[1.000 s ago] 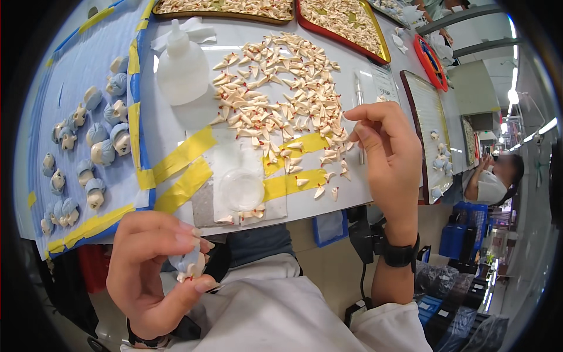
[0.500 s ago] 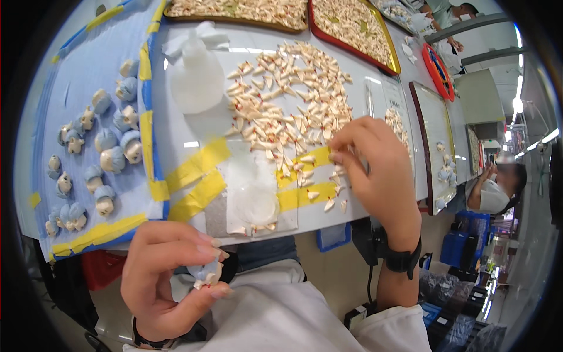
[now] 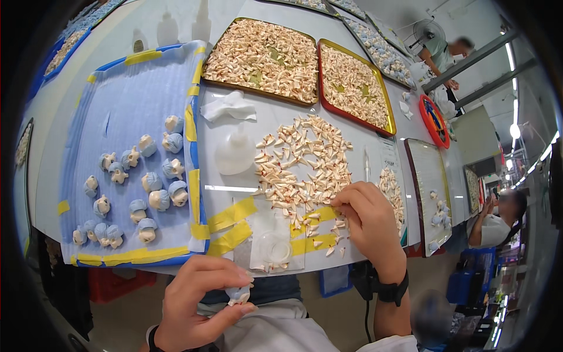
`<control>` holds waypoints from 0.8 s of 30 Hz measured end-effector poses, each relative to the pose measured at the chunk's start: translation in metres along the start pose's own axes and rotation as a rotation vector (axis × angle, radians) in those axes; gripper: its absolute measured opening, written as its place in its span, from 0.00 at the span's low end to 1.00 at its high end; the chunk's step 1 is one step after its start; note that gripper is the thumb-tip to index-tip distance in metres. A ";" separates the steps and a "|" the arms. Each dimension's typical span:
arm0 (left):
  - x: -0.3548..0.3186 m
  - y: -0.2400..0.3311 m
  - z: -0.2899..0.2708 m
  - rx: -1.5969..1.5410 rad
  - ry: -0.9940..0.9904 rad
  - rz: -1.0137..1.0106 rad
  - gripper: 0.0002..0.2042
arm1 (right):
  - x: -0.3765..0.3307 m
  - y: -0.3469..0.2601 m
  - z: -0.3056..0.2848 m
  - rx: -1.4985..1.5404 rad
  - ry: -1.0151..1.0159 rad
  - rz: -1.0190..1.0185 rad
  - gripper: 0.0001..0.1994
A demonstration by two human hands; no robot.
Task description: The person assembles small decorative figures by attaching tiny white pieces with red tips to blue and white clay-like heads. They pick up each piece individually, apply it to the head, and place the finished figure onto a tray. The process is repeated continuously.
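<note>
My left hand [image 3: 202, 298] pinches a small blue-and-cream figurine head [image 3: 238, 293] between thumb and fingers, just off the table's near edge. Over the right side of a loose pile of small cream pointed pieces with red marks [image 3: 305, 158], my right hand [image 3: 370, 220] has its thumb and fingertips together. Whatever lies between those fingertips is too small or hidden to make out. Below the pile, a small clear round dish [image 3: 274, 249] stands near the edge, beside strips of yellow tape [image 3: 230, 239].
On the left, a blue-lined tray [image 3: 126, 234] carries several similar heads. Two trays of cream pieces, one gold-rimmed [image 3: 261, 87] and one red-rimmed [image 3: 358, 120], stand behind the pile. A translucent bottle [image 3: 234, 154] and crumpled tissue [image 3: 229, 108] lie between. Other people [image 3: 498, 220] sit farther right.
The view has shifted, bringing more of the far table and left tray into sight. My left hand still holds the figurine head; my right hand stays by the pile's right side, fingertips closer together.
</note>
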State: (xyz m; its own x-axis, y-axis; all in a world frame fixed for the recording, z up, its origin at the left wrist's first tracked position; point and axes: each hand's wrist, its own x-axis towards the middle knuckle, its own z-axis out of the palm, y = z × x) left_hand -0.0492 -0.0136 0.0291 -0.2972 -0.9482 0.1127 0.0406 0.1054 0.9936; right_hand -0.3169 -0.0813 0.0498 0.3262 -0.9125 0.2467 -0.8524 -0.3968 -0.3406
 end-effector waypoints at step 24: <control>-0.004 -0.007 -0.003 -0.264 0.035 -0.002 0.14 | -0.008 -0.076 0.019 0.164 0.241 -0.083 0.11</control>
State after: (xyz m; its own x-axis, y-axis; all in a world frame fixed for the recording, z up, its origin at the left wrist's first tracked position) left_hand -0.0458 -0.0111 0.0221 -0.2644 -0.9586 0.1058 0.2888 0.0260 0.9570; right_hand -0.2475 -0.0457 0.0565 0.2692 -0.8342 0.4812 -0.7432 -0.4977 -0.4471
